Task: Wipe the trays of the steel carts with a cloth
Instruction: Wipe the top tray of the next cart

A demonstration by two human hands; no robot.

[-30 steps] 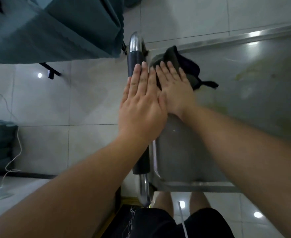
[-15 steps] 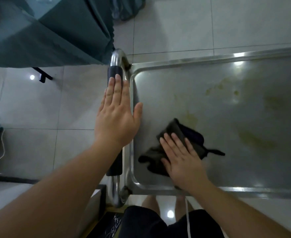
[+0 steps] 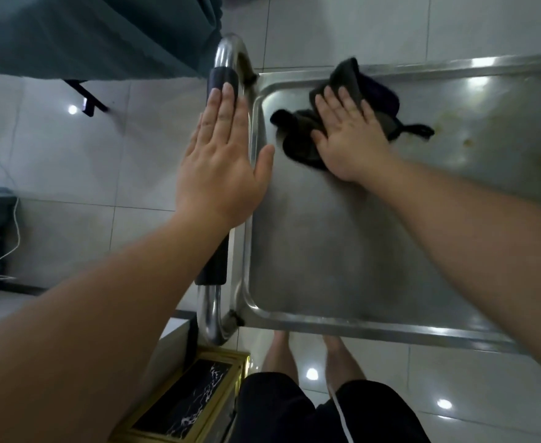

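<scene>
Pale glossy floor tiles (image 3: 342, 27), ceiling lights mirrored in them. Teal fabric (image 3: 87, 30) hanging at upper left; white cable (image 3: 4, 257) trailing at the left edge; gold-framed black box (image 3: 186, 401) low beside the legs.

Steel cart tray (image 3: 342, 322) filling centre and right, raised rim all round, yellowish stains (image 3: 468, 142) on the far right part. Chrome push handle (image 3: 227, 55) with black grip along the tray's left side.

Dark cloth (image 3: 381, 94) bunched in the tray's far left corner, one edge riding up against the far rim, a thin loop trailing to the right. Right hand (image 3: 347, 135) flat on top, fingers straight and spread, pressing down, not clenched. Left hand (image 3: 222, 161) laid flat along the handle grip, fingers straight and together, thumb out over the tray rim; no wrap round the bar.

Risks, judged from this:
- Cloth only pinned under a flat palm; bunched folds likely to roll or slide out on a fast stroke, leaving bare skin on steel.
- Edge up on the rim could snag or flip over the far side.
- Loop may catch under the fingers.
- Left palm merely resting; cart, if on wheels, could drift under a hard push.
- Stains well apart from the cloth, easily missed.
- Cable on the floor a snag if the cart shifts left.
</scene>
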